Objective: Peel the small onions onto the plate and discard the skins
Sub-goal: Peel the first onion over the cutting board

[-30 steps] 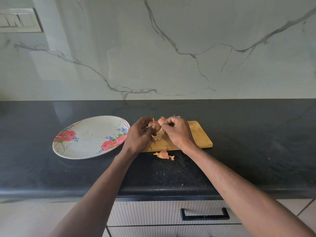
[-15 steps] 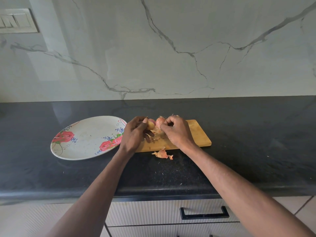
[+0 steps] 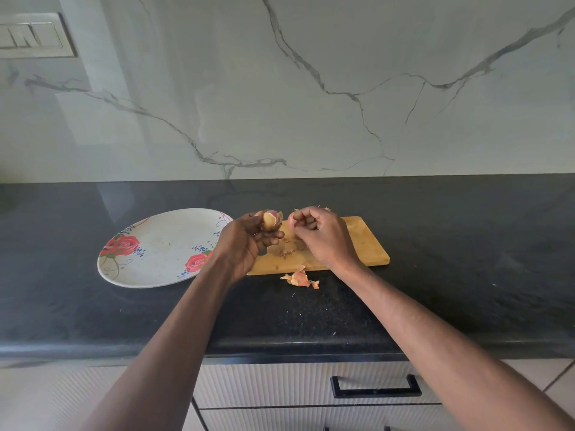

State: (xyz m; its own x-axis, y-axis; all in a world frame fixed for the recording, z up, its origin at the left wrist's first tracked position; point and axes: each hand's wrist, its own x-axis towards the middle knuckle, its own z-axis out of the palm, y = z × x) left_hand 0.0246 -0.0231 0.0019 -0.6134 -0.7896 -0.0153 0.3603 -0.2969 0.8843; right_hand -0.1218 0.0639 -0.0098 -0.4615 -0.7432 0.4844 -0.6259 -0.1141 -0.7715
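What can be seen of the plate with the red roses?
The plate is oval and shallow, white or cream, perhaps melamine or ceramic. It bears two red roses with green leaves, small blue dots and thin curling lines. It lies flat on the black countertop, left of the wooden cutting board. No onion lies on it, only faint specks. The left hand covers its right edge.

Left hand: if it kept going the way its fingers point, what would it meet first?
Probably the right hand holding an onion; the left hand, gripping its own onion, curls toward it. Depth unclear.
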